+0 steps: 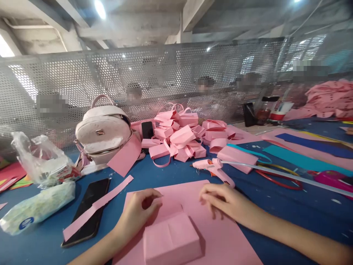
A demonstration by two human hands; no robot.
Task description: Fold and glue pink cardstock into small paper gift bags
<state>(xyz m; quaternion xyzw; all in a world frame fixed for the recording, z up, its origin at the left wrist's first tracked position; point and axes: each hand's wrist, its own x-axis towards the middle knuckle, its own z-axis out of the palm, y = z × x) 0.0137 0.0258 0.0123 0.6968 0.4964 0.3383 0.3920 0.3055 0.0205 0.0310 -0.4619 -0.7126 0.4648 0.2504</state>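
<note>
Blue table (309, 211) bears, towards its near edge, a pink box (171, 239) best kept square, left hand (140, 206) curled narrow, hold unclear, right hand (227, 198) loosely parted.

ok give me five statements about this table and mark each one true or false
1. A folded pink box rests on a large pink sheet. True.
2. The right hand is gripping the glue gun. False: the glue gun lies just beyond that hand.
3. A pink strip lies across a black phone. True.
4. The pale backpack stands to the right of the pile of pink pieces. False: the backpack is left of the pile.
5. The tabletop is blue. True.
</note>
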